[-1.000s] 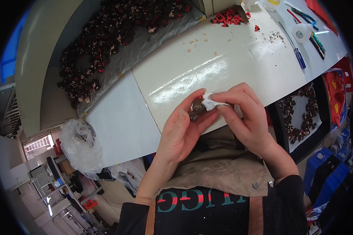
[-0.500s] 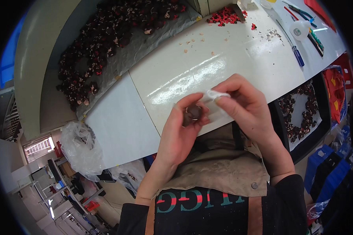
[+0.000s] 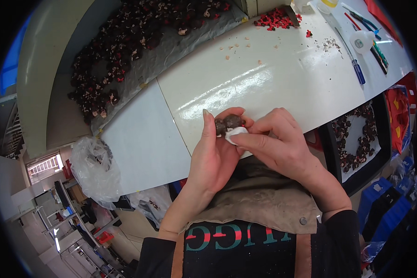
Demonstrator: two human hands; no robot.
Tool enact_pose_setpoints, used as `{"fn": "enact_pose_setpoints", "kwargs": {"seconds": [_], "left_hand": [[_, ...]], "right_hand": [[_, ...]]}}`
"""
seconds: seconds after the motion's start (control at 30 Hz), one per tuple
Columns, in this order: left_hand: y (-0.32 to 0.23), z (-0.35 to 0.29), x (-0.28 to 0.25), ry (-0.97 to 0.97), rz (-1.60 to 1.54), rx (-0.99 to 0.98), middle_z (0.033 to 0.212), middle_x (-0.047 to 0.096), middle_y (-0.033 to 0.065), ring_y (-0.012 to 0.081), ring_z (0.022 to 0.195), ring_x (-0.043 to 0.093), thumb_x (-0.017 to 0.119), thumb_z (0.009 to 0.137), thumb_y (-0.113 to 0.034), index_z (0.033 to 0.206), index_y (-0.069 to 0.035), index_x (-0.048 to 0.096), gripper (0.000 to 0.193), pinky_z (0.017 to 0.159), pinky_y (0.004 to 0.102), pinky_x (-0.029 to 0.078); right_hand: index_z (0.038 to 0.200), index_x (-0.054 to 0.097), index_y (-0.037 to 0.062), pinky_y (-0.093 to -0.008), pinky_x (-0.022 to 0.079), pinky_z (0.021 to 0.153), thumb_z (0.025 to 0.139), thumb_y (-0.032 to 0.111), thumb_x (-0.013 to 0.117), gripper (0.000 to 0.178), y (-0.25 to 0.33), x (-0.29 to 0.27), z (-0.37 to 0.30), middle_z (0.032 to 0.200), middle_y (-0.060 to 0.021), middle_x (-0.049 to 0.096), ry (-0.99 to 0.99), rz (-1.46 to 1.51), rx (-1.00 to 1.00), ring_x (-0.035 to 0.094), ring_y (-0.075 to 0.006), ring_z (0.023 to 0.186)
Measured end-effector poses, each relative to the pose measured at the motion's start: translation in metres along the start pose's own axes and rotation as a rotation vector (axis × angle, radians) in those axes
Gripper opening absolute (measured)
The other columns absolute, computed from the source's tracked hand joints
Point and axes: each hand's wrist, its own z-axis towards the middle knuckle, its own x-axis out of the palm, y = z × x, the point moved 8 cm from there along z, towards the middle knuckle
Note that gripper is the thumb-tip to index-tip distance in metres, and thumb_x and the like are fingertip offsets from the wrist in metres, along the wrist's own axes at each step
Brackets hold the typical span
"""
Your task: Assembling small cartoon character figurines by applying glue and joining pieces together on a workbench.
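A small dark brown figure with rounded parts [image 3: 233,121] lies across the fingers of my left hand [image 3: 208,155]. That hand is curled round the piece, with the thumb raised beside it. My right hand [image 3: 285,146] pinches a folded white cloth or wad [image 3: 236,135] between thumb and fingers. The white wad presses against the near side of the brown piece, covering part of it. Both hands are close together above the near edge of the white table [image 3: 264,99].
Many brown, pink and red pieces [image 3: 148,28] lie on a grey sheet at far left. Red pieces [image 3: 275,19] are heaped at the back. A blue-handled screwdriver [image 3: 358,72], white bottle [image 3: 361,42] and pliers [image 3: 363,19] lie right. A black tray [image 3: 331,153] stands at the right edge.
My right hand has moved left and down, bringing the white wad from the air onto the brown piece. My left hand has turned, and its thumb now points up.
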Motion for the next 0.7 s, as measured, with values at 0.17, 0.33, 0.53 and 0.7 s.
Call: {"fn": "enact_pose_setpoints", "kwargs": {"seconds": [0.17,0.33,0.53,0.7], "left_hand": [[-0.001,-0.001,-0.003,-0.010,-0.040,0.007,0.106,0.054,0.0088,0.0187,0.099,0.053,0.021,0.097,-0.051,0.120,-0.004,0.046,0.057,0.092,0.0349,0.043],[-0.002,-0.003,-0.006,-0.032,-0.033,0.000,0.105,0.055,0.0084,0.0196,0.100,0.053,0.023,0.097,-0.050,0.119,-0.004,0.046,0.056,0.094,0.0367,0.043],[-0.002,-0.001,-0.008,-0.010,-0.029,0.017,0.108,0.052,0.0082,0.0200,0.105,0.053,0.024,0.096,-0.051,0.119,-0.005,0.046,0.056,0.096,0.0364,0.043],[-0.003,-0.001,-0.004,-0.028,0.003,0.036,0.110,0.051,0.0080,0.0212,0.108,0.052,0.026,0.096,-0.049,0.119,-0.004,0.046,0.054,0.101,0.0387,0.041]], "right_hand": [[0.095,0.067,0.0073,-0.0268,0.044,0.059,0.068,-0.004,0.071,0.029,-0.016,-0.012,-0.008,0.081,-0.0044,0.051,-0.048,0.133,0.229,0.052,-0.0162,0.069],[0.095,0.066,0.0064,-0.0279,0.044,0.059,0.069,-0.004,0.069,0.028,-0.023,-0.025,-0.002,0.082,-0.0073,0.053,-0.203,0.167,0.304,0.055,-0.0166,0.073],[0.089,0.064,0.0058,-0.0257,0.046,0.063,0.072,-0.005,0.068,0.021,-0.006,-0.007,0.014,0.082,-0.0064,0.052,-0.096,0.125,0.183,0.054,-0.0180,0.075],[0.092,0.065,0.0060,-0.0265,0.047,0.063,0.072,-0.005,0.067,0.023,-0.021,-0.004,0.005,0.084,-0.0062,0.051,-0.066,0.063,0.258,0.055,-0.0180,0.075]]}}
